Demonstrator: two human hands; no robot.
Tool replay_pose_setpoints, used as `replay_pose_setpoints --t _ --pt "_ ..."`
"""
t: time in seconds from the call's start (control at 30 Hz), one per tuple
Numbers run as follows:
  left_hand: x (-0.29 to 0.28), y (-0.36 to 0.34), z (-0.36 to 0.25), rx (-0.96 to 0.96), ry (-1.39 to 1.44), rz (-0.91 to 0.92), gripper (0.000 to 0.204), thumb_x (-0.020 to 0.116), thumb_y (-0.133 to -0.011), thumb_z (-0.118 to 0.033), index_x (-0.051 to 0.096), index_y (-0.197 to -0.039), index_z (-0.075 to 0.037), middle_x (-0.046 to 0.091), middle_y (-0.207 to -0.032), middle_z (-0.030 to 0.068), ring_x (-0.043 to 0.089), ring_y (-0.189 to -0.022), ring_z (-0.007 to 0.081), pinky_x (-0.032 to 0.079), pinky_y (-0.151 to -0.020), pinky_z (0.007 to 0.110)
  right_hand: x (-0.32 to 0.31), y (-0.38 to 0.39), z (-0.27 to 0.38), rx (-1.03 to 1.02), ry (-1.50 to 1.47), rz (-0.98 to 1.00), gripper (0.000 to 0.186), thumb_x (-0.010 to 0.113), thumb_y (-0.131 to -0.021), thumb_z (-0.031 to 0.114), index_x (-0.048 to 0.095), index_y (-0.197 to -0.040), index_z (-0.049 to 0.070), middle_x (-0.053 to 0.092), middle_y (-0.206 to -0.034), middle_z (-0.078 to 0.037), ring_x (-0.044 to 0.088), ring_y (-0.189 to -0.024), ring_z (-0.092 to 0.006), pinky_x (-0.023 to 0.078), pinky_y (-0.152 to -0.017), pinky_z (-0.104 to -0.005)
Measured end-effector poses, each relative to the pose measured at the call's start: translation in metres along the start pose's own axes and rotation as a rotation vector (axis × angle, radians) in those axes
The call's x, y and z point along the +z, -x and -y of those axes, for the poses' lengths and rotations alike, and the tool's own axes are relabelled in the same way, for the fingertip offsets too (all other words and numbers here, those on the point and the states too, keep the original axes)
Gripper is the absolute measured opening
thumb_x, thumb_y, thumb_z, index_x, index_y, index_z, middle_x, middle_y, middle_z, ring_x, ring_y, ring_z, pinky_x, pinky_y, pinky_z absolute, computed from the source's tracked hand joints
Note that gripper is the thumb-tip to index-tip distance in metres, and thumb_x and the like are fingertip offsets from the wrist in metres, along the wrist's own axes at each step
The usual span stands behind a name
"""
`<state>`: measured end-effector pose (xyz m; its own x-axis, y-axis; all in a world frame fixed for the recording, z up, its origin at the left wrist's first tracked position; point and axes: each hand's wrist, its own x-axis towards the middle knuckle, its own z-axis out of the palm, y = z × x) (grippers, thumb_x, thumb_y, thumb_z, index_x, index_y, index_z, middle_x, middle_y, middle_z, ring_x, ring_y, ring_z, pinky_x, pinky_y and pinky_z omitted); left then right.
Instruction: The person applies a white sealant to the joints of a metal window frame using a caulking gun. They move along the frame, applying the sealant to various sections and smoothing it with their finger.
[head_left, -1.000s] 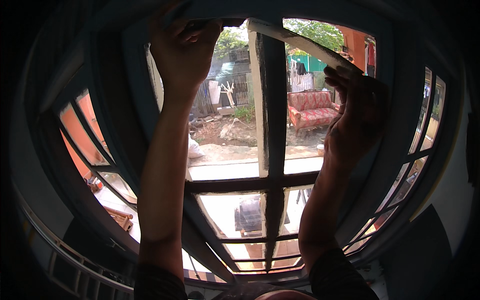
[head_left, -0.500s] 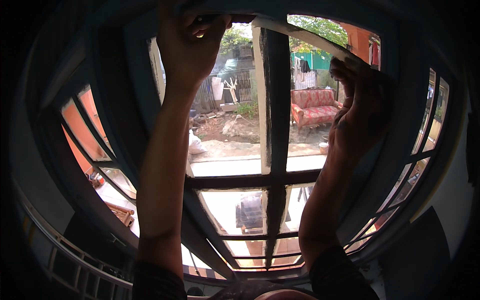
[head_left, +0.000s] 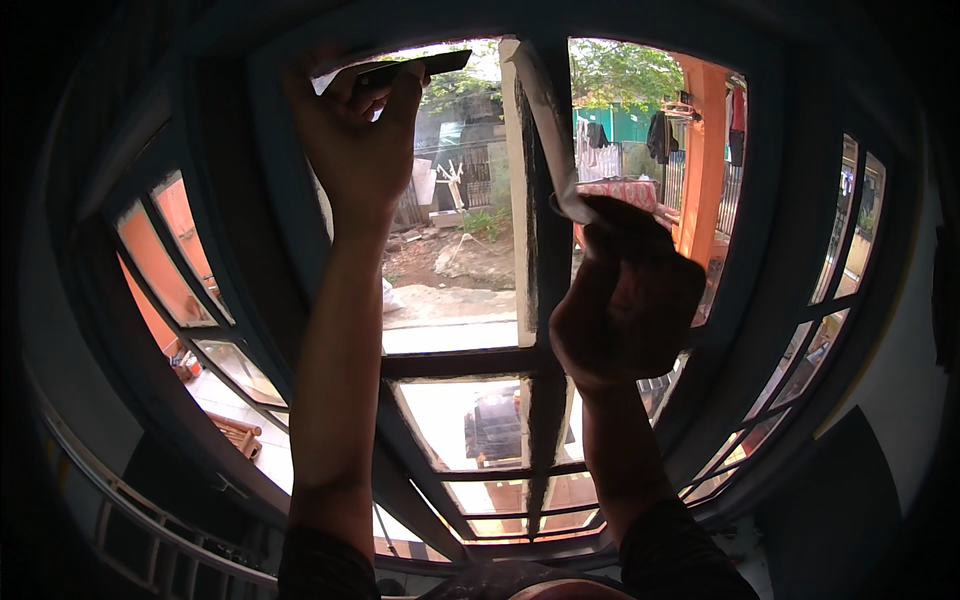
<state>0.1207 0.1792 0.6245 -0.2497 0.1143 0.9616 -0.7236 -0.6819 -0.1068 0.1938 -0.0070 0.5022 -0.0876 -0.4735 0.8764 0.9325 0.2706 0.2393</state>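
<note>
**Tape coming off a dark window frame, both hands raised**

Seen from below against bright daylight, so much detail lost in silhouette. Left hand (head_left: 362,140) lifted high to the top of the upper left pane (head_left: 450,200), fingers (head_left: 405,85) curled shut around a thin flat dark tool (head_left: 415,68), its end jutting out to the right along the top edge of the glass. A scrap of pale material visible just left of the tool, at the knuckles; what it is cannot be told.

Right hand (head_left: 625,300) held lower, in front of the upper right pane (head_left: 640,150), closed into a loose fist. Fingers pinched on the lower end of a pale strip of tape (head_left: 545,120). Strip running up from the hand, leaning left, to the top of the vertical centre bar (head_left: 535,250) of the window frame (head_left: 270,250); upper end lying against the bar, lower end lifted clear of it and bent toward the hand.

Horizontal crossbar (head_left: 450,362) just below both wrists, with smaller lower panes (head_left: 460,420) beneath. Side windows (head_left: 160,260) curving away to the left and right.

Outside: a dirt yard (head_left: 450,270), green trees (head_left: 620,70), an orange post (head_left: 705,150), clothes hanging (head_left: 660,135) near it
</note>
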Motion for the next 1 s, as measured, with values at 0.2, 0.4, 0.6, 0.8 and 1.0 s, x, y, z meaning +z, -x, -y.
replay_pose_setpoints --t 0.2,0.4,0.6,0.8,1.0 --pt "-0.007 0.005 -0.005 -0.056 0.042 -0.017 0.067 0.085 -0.090 0.005 0.043 -0.141 -0.006 0.076 -0.108 0.0166 0.078 -0.100 0.0201 0.058 -0.091 0.032 0.000 0.008 0.016 0.038 -0.016 0.099 0.023 0.076 -0.087 -0.011 0.074 -0.105 0.004 0.077 -0.122 -0.017 0.074 -0.117 -0.0355 0.060 -0.099 -0.0436" --pt "-0.016 0.029 -0.048 -0.181 0.083 -0.054 0.066 0.084 -0.090 0.006 0.045 -0.142 -0.007 0.078 -0.105 0.0158 0.078 -0.099 0.0199 0.056 -0.094 0.033 -0.024 -0.024 0.020 0.142 -0.021 0.444 0.013 0.078 -0.089 -0.005 0.075 -0.098 0.003 0.075 -0.117 -0.014 0.076 -0.107 -0.0264 0.059 -0.094 -0.0367" --pt "-0.025 0.057 -0.086 -0.190 0.035 -0.104 0.067 0.084 -0.090 0.007 0.045 -0.143 -0.007 0.078 -0.104 0.0113 0.076 -0.098 0.0167 0.055 -0.094 0.032 -0.028 -0.057 0.007 0.184 -0.083 0.421 0.014 0.078 -0.094 -0.004 0.072 -0.103 0.005 0.073 -0.102 -0.008 0.075 -0.095 -0.0183 0.060 -0.088 -0.0308" --pt "-0.042 0.081 -0.115 -0.128 -0.041 -0.084 0.068 0.083 -0.090 0.005 0.049 -0.148 -0.002 0.079 -0.103 0.0103 0.079 -0.097 0.0227 0.059 -0.096 0.033 0.001 -0.121 -0.032 -0.146 0.302 0.632 0.011 0.078 -0.100 0.013 0.072 -0.107 0.007 0.077 -0.100 -0.009 0.079 -0.087 -0.0216 0.063 -0.079 -0.0310" --pt "-0.054 0.125 -0.154 -0.288 -0.105 -0.182 0.075 0.086 -0.080 0.009 0.051 -0.146 -0.002 0.079 -0.091 0.0049 0.075 -0.091 0.0146 0.054 -0.092 0.029 0.028 -0.168 -0.080 -0.471 0.392 0.819 0.024 0.078 -0.103 0.018 0.075 -0.126 0.013 0.082 -0.108 -0.008 0.081 -0.090 -0.0238 0.064 -0.083 -0.0371"
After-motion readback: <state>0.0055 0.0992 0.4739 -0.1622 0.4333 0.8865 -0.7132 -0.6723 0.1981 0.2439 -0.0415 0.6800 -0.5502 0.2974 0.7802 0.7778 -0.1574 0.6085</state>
